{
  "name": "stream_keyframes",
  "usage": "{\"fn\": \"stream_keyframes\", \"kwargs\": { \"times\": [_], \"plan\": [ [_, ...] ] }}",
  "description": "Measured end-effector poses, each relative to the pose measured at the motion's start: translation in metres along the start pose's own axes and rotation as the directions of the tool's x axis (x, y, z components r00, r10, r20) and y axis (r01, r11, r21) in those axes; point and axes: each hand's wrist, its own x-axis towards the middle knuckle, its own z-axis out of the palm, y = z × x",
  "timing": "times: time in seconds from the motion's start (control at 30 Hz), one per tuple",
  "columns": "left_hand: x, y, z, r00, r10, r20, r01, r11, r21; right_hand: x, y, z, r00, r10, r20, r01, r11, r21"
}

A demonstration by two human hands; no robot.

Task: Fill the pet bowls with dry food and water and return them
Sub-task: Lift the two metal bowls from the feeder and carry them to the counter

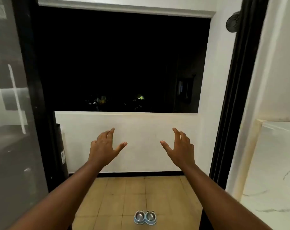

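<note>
Task looks barely begun. Twin pet bowls (145, 217) sit on the tiled floor (117, 193) near its front edge, apparently empty. Left hand (104, 146) and right hand (180, 146) raised, fingers spread, holding nothing.

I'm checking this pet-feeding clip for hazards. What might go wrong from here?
1. The double pet bowl sits on the tiled floor straight ahead, easy to kick when stepping forward.
2. Both the left hand and right hand are open and raised well above it; a deep bend is needed beside the glass door.
</note>
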Motion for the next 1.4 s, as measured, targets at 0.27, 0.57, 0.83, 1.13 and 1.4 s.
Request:
{"fn": "stream_keyframes", "kwargs": {
  "times": [0.27,0.57,0.83,1.13,1.4],
  "plan": [
    [0.03,-0.052,0.094,0.975,-0.121,0.188,0.15,0.977,-0.149,0.013,0.004,0.095,0.978,0.175,0.117,-0.186,0.978,0.094],
    [0.01,-0.094,0.195,0.882,-0.178,0.436,0.307,0.919,-0.246,-0.035,0.036,0.208,0.895,0.366,0.254,-0.394,0.917,0.069],
    [0.017,-0.088,0.265,0.802,-0.203,0.562,0.396,0.884,-0.247,-0.029,0.076,0.257,0.835,0.439,0.332,-0.473,0.88,0.027],
    [0.046,-0.075,0.364,0.676,-0.235,0.698,0.502,0.84,-0.204,-0.004,0.161,0.33,0.712,0.529,0.463,-0.571,0.819,-0.057],
    [0.088,-0.075,0.435,0.599,-0.323,0.733,0.584,0.802,-0.124,0.049,0.208,0.376,0.624,0.58,0.523,-0.62,0.775,-0.12]
  ]
}}
